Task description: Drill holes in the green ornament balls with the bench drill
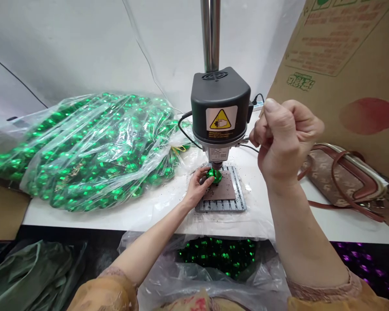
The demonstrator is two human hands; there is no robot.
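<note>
My left hand (pixel 197 185) pinches a shiny green faceted ball (pixel 214 175) and holds it on a brown pad (pixel 223 189) under the spindle of a small bench drill press (pixel 219 112). My right hand (pixel 284 137) is raised to the right of the black drill head, fingers closed in a fist around the machine's side lever, which is mostly hidden by the hand. The pad lies on the press's grey ribbed base plate (pixel 238 204). A steel column (pixel 210 34) rises behind the head.
A large clear plastic bag of several green balls (pixel 84 151) fills the left of the white table (pixel 116 214). A brown handbag (pixel 342 177) and a cardboard box (pixel 343 65) stand at right. Below the table edge, an open bag (pixel 218 257) holds more green balls.
</note>
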